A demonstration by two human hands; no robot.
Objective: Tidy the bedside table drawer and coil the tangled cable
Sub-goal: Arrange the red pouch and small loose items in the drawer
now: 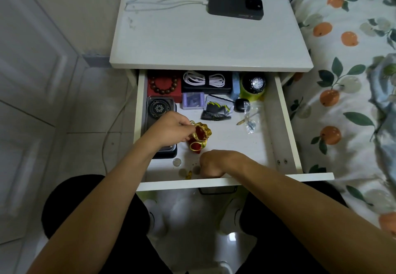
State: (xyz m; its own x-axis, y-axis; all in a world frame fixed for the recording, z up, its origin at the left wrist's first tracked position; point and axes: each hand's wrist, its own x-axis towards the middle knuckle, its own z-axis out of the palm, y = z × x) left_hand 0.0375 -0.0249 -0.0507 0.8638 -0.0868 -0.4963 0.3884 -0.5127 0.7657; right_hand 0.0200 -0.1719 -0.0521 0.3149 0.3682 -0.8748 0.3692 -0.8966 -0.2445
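our left hand [171, 127] pinches the red-and-gold pouch [200, 135] open mid-drawer [278, 111]; our right hand [211, 164], fingers curled under, gathers coins [177, 162] at the front edge. we'd best keep the mouth wide and low. the coiled cable [204, 79] lies at the back. white bedside table [192, 38], tiled floor [90, 102], fruit-print bedding [342, 38].

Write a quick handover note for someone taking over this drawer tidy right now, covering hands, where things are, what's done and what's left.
Left hand pinches the red-and-gold pouch open over the drawer floor.
Right hand is curled at the front edge by the loose coins; whether it holds one can't be seen.
Done: white cable lies coiled and banded at the drawer's back.
Left: collect the coins, sort the small plastic bags, deal with the charging cable sprawled on the tabletop, plugged into the phone.
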